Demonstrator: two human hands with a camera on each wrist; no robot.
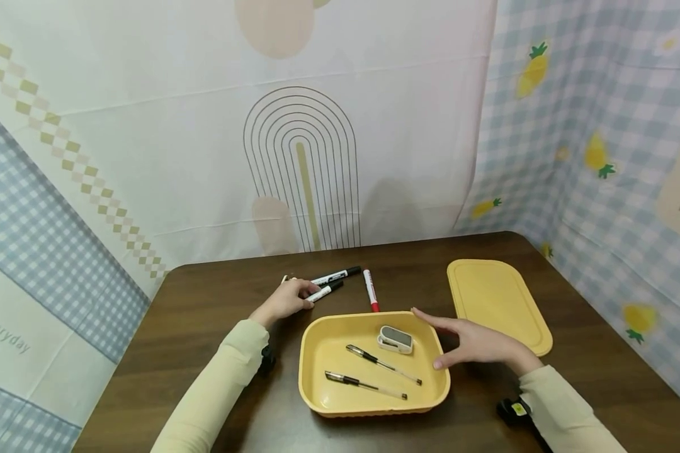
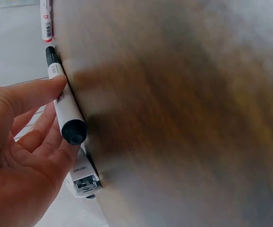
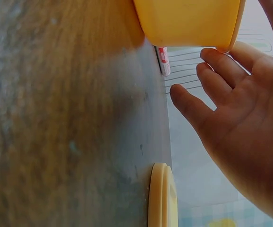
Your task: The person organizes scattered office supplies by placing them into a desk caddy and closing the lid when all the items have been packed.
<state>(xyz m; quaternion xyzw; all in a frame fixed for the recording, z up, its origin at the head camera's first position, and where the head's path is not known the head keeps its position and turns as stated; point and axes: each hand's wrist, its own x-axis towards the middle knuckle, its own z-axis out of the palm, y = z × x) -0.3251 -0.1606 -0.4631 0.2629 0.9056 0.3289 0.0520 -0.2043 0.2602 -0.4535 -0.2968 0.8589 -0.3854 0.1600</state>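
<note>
My left hand pinches a white marker with a black cap between thumb and fingers, low over the table. Behind it lies another black-capped marker. A small white device with a metal end is beside the left fingers, partly hidden. The right hand is spread at the right side of a yellow plastic box, fingertips touching its rim and thumb over the right wall. Inside the box are two clear pens with black grips, one nearer and one farther, and a white-and-grey clip device.
A red-capped white marker lies just behind the box. To the right, a flat yellow lid rests on the dark wooden table. Patterned cloth hangs behind the table's far edge and at both sides.
</note>
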